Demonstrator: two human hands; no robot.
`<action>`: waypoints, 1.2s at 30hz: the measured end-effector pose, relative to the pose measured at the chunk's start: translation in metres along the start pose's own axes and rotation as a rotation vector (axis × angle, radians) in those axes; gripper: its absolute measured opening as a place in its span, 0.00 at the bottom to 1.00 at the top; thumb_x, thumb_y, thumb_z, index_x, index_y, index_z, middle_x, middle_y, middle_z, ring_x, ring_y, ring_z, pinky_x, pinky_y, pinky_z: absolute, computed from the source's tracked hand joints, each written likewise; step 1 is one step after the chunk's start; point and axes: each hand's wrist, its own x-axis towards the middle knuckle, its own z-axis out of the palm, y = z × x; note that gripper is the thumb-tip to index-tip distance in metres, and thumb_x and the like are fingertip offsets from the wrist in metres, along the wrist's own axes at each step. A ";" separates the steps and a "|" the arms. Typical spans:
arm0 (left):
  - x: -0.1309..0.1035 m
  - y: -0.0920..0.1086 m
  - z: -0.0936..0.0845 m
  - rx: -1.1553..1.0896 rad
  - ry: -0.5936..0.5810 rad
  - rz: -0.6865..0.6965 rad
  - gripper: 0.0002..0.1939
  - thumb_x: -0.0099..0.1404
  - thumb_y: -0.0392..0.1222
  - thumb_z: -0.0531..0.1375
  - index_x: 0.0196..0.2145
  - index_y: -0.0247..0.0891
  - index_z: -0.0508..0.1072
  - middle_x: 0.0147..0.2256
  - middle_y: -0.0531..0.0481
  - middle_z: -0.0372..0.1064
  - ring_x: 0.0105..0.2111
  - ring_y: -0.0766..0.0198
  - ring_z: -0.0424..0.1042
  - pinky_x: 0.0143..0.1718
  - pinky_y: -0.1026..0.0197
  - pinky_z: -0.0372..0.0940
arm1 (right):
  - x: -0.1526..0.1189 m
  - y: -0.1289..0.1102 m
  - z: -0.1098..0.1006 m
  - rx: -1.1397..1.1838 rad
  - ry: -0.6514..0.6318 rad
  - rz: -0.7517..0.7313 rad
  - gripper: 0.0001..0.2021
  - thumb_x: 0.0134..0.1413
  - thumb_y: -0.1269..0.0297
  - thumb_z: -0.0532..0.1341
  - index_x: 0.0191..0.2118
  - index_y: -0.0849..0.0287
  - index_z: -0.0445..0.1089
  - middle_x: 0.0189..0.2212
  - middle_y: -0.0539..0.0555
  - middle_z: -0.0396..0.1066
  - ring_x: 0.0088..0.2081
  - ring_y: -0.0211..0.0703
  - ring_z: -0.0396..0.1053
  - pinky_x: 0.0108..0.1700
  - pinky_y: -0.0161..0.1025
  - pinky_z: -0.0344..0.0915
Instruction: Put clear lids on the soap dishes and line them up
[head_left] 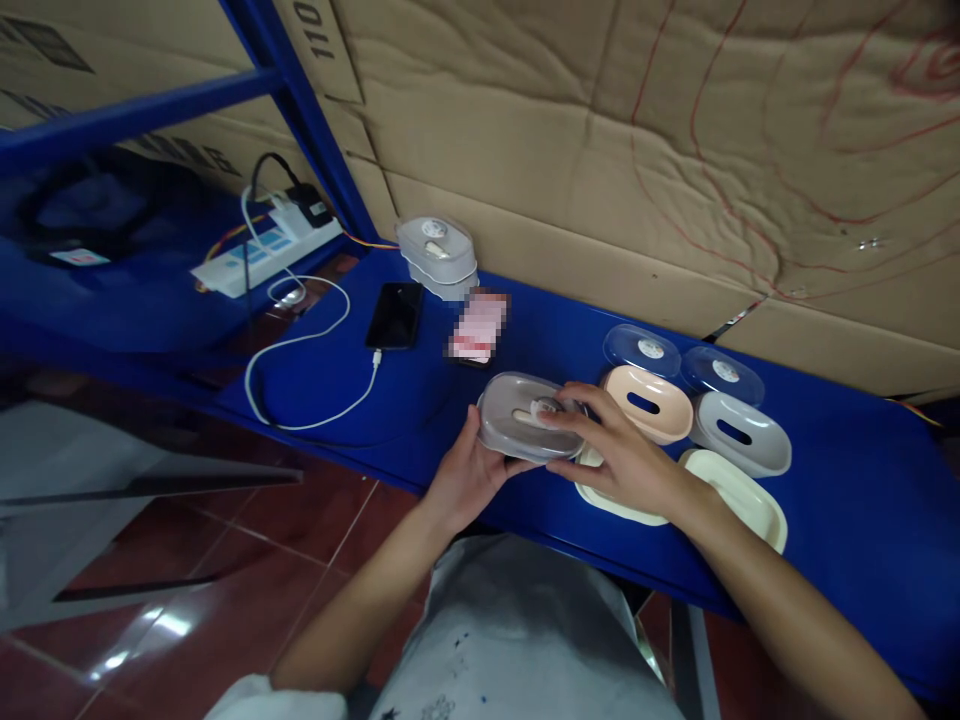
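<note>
Both my hands are closed on a grey oval soap dish (510, 425) with a clear lid and a round sticker, held over the front edge of the blue table. My left hand (466, 470) grips its left end and underside. The fingers of my right hand (619, 450) press on the lid and the right side. Partly under my right hand lies a cream base tray (637, 510), and another cream tray (750, 500) is to its right. Behind them stand a peach slotted insert (651, 405) and a grey slotted insert (742, 433).
Two clear lids, one left (637, 348) and one right (724, 376), lie behind the inserts. At the back left are stacked lidded dishes (439, 260), a black phone (394, 315) on a white cable (330, 423), and a phone (478, 328) with a blurred screen. A power strip (262, 258) sits farther left.
</note>
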 end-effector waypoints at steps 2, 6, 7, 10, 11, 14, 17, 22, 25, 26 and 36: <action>-0.001 -0.001 -0.001 0.009 -0.009 0.012 0.29 0.77 0.62 0.53 0.62 0.40 0.74 0.61 0.41 0.74 0.67 0.42 0.65 0.66 0.37 0.63 | -0.001 0.000 0.001 0.041 -0.012 0.034 0.27 0.66 0.57 0.66 0.67 0.44 0.62 0.67 0.60 0.58 0.69 0.58 0.60 0.68 0.58 0.65; -0.002 -0.002 -0.003 -0.010 -0.069 0.004 0.30 0.76 0.62 0.53 0.64 0.41 0.73 0.61 0.41 0.74 0.68 0.43 0.64 0.66 0.38 0.62 | 0.001 0.000 -0.001 0.097 -0.045 0.095 0.31 0.63 0.57 0.69 0.67 0.45 0.58 0.72 0.60 0.49 0.73 0.58 0.55 0.70 0.59 0.62; -0.002 -0.002 -0.003 -0.022 -0.079 0.006 0.30 0.76 0.62 0.53 0.64 0.41 0.72 0.61 0.42 0.74 0.68 0.43 0.64 0.66 0.39 0.62 | 0.003 0.001 -0.002 0.102 -0.050 0.103 0.32 0.63 0.57 0.69 0.67 0.45 0.58 0.73 0.61 0.49 0.73 0.58 0.54 0.70 0.59 0.61; -0.002 -0.001 -0.004 -0.069 -0.062 0.023 0.29 0.77 0.62 0.52 0.64 0.41 0.72 0.62 0.43 0.73 0.67 0.45 0.65 0.64 0.42 0.66 | 0.005 0.001 -0.002 0.088 -0.050 0.098 0.35 0.62 0.53 0.69 0.70 0.44 0.55 0.75 0.61 0.47 0.74 0.58 0.52 0.71 0.60 0.59; -0.002 -0.001 -0.004 -0.082 -0.050 0.022 0.29 0.78 0.61 0.52 0.64 0.41 0.72 0.62 0.43 0.73 0.66 0.46 0.67 0.62 0.43 0.68 | 0.004 0.001 0.000 0.075 -0.044 0.093 0.36 0.63 0.51 0.69 0.70 0.44 0.55 0.75 0.61 0.46 0.74 0.58 0.51 0.71 0.60 0.58; -0.002 -0.001 -0.004 -0.094 -0.037 0.009 0.29 0.78 0.61 0.50 0.64 0.40 0.72 0.62 0.42 0.74 0.64 0.45 0.69 0.60 0.44 0.70 | 0.001 0.000 0.009 0.047 0.025 0.084 0.37 0.63 0.49 0.68 0.72 0.44 0.54 0.76 0.62 0.44 0.75 0.61 0.49 0.71 0.62 0.58; -0.003 -0.001 -0.003 -0.096 -0.037 0.024 0.30 0.79 0.60 0.50 0.66 0.39 0.70 0.61 0.40 0.73 0.64 0.45 0.69 0.62 0.42 0.68 | -0.004 0.000 0.018 0.037 0.084 0.087 0.36 0.65 0.49 0.66 0.72 0.45 0.53 0.76 0.63 0.43 0.75 0.62 0.50 0.71 0.63 0.58; -0.001 -0.001 -0.002 -0.119 -0.012 -0.015 0.29 0.79 0.58 0.50 0.67 0.37 0.68 0.62 0.38 0.73 0.65 0.44 0.68 0.66 0.39 0.64 | -0.008 0.003 0.012 -0.016 0.035 0.138 0.32 0.67 0.51 0.64 0.71 0.44 0.55 0.71 0.63 0.53 0.72 0.62 0.56 0.68 0.62 0.63; 0.003 0.000 -0.002 -0.128 0.037 -0.074 0.28 0.80 0.55 0.50 0.68 0.36 0.67 0.63 0.38 0.72 0.64 0.46 0.70 0.68 0.40 0.61 | -0.002 0.012 0.001 -0.029 -0.009 0.117 0.31 0.65 0.49 0.66 0.69 0.44 0.58 0.65 0.63 0.59 0.68 0.61 0.62 0.66 0.60 0.66; 0.005 0.000 -0.001 -0.132 0.047 -0.078 0.28 0.81 0.53 0.50 0.69 0.37 0.65 0.63 0.38 0.71 0.64 0.47 0.70 0.69 0.41 0.59 | 0.002 0.018 -0.002 -0.040 -0.017 0.110 0.31 0.65 0.49 0.66 0.68 0.44 0.59 0.64 0.63 0.60 0.67 0.61 0.63 0.65 0.60 0.66; 0.003 -0.001 -0.001 -0.004 -0.022 0.012 0.28 0.75 0.45 0.60 0.69 0.37 0.65 0.64 0.35 0.69 0.64 0.45 0.70 0.73 0.42 0.51 | 0.070 0.112 -0.021 -0.239 0.101 0.255 0.42 0.64 0.39 0.60 0.73 0.59 0.51 0.66 0.70 0.61 0.67 0.64 0.62 0.67 0.61 0.60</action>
